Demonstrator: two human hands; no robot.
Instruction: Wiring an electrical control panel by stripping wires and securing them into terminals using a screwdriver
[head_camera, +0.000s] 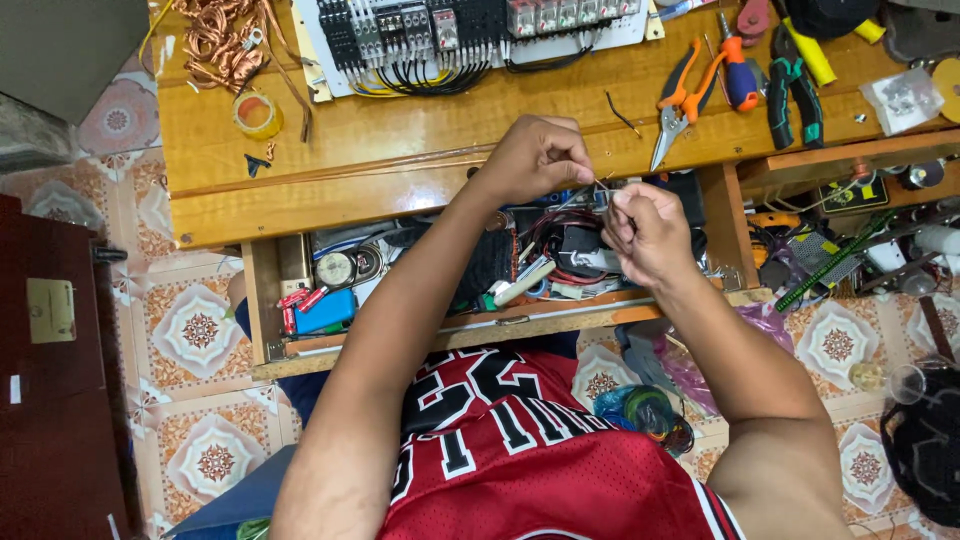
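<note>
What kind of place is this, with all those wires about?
Probably a home electrical workbench: a panel of wired relays lies on the wooden bench, with orange-handled pliers, copper scrap and an open drawer of parts.

A small component (601, 197), bluish and dark, sits between the two hands, pinched at the fingertips. Thin bare wire ends stick out from it, slanting up toward the wooden surface's edge; how many there are is too fine to tell. It is held in the air over the open drawer, just below the surface's front edge, and its exact shape is too small to make out.
</note>
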